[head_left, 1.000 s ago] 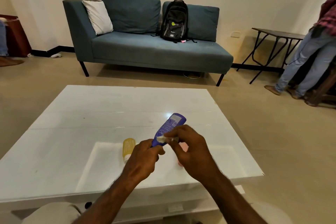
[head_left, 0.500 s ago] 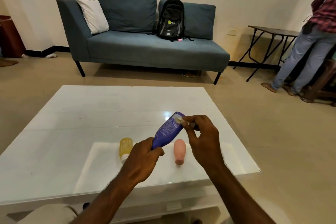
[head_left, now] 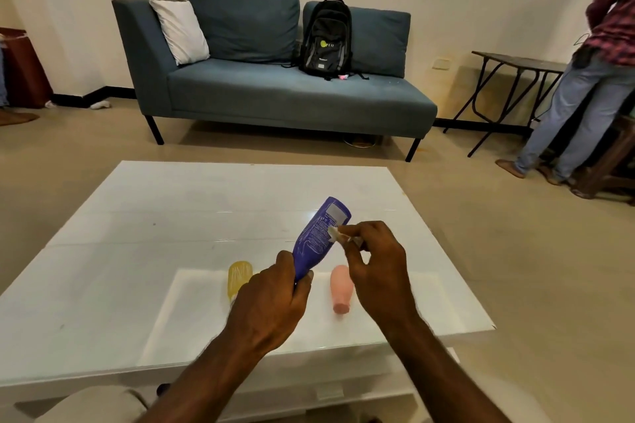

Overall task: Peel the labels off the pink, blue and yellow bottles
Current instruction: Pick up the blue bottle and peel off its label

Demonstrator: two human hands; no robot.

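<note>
My left hand [head_left: 271,306] grips the neck end of the blue bottle [head_left: 319,237], which tilts up and away over the white table [head_left: 103,268]. My right hand [head_left: 374,264] pinches a whitish strip of label [head_left: 335,233] at the bottle's right side, partly lifted off. Printed text still shows on the bottle. The yellow bottle [head_left: 238,276] lies on the table left of my left hand, partly hidden by it. To the right of that hand, the pink bottle [head_left: 341,288] lies on the table, cap toward me.
A blue sofa [head_left: 275,93] with a white pillow and a black backpack [head_left: 326,39] stands behind the table. A person in jeans [head_left: 580,93] stands at the right by a dark folding table [head_left: 515,62].
My right hand moved from the bottle's lower part up to its far end, then slightly back down, pulling a strip of label. The pink bottle came into sight.
</note>
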